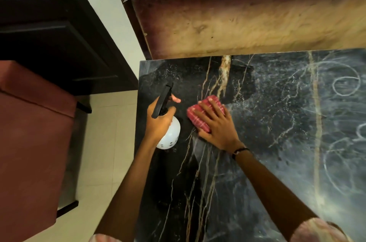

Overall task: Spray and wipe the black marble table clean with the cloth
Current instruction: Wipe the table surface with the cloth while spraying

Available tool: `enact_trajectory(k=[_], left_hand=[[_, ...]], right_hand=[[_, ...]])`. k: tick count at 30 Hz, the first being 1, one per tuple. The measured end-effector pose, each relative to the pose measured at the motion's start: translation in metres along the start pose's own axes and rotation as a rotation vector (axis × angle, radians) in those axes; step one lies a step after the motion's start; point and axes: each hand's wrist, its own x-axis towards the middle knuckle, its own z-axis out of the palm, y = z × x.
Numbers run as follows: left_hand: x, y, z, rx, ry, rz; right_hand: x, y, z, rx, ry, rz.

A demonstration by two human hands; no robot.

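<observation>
So, wiping is under way but far from finished. My right hand point(214, 123) lies flat, fingers spread, pressing the folded red checked cloth point(200, 117) onto the black marble table point(257, 142). Around and beyond that palm, toward the near-left corner, the stone looks dark and glossy with fine droplets; I judge that patch sprayed and partly wiped. Well off to the palm's right the surface is hazy grey, with chalky loops and scribbles point(345, 85) untouched. Most of the slab remains, by my reckoning.

My left hand point(158, 121) grips the neck of the spray bottle point(171, 132), fingers curled round it below the black trigger head point(163, 101), one finger stretched forward past the trigger. The bottle hangs just beside the cloth, apart from it, nozzle aimed away from me.

Bottle body is white and translucent-looking; I cannot tell the liquid level inside.

Beyond both hands, a worn brown wooden panel point(247, 20) borders the table's far edge.
</observation>
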Motion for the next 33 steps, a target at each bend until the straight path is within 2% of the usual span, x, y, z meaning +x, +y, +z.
enact_trajectory(k=[4, 8, 10, 16, 19, 21, 24, 28, 30, 33], left_hand=[[-0.021, 0.002, 0.002, -0.005, 0.009, 0.055], [-0.052, -0.007, -0.003, -0.018, -0.026, 0.014], [-0.065, -0.013, -0.005, -0.056, -0.021, -0.03], [-0.095, -0.018, -0.002, -0.061, -0.072, -0.022], [-0.108, -0.021, -0.004, -0.085, -0.077, -0.014], [-0.115, -0.025, -0.009, -0.072, -0.087, 0.009], [-0.13, -0.035, -0.018, -0.044, -0.066, 0.006], [-0.154, -0.046, -0.025, -0.047, -0.021, -0.01], [-0.162, -0.049, -0.026, -0.069, -0.005, -0.042], [-0.178, -0.052, -0.026, -0.098, 0.012, -0.062]], right_hand=[[-0.016, 0.053, -0.018, 0.034, 0.019, 0.282], [0.02, 0.046, -0.028, 0.117, -0.006, 0.535], [0.031, 0.021, -0.024, 0.126, -0.016, 0.492], [-0.013, -0.071, 0.003, 0.044, -0.032, -0.002], [-0.069, -0.061, 0.002, -0.01, -0.052, -0.18], [-0.096, -0.028, -0.003, -0.002, -0.02, -0.124], [-0.105, 0.023, -0.018, 0.006, -0.032, 0.134], [-0.066, 0.028, -0.028, 0.082, -0.056, 0.428], [-0.05, 0.003, -0.024, 0.1, -0.051, 0.44], [-0.058, -0.05, -0.011, 0.081, -0.051, 0.249]])
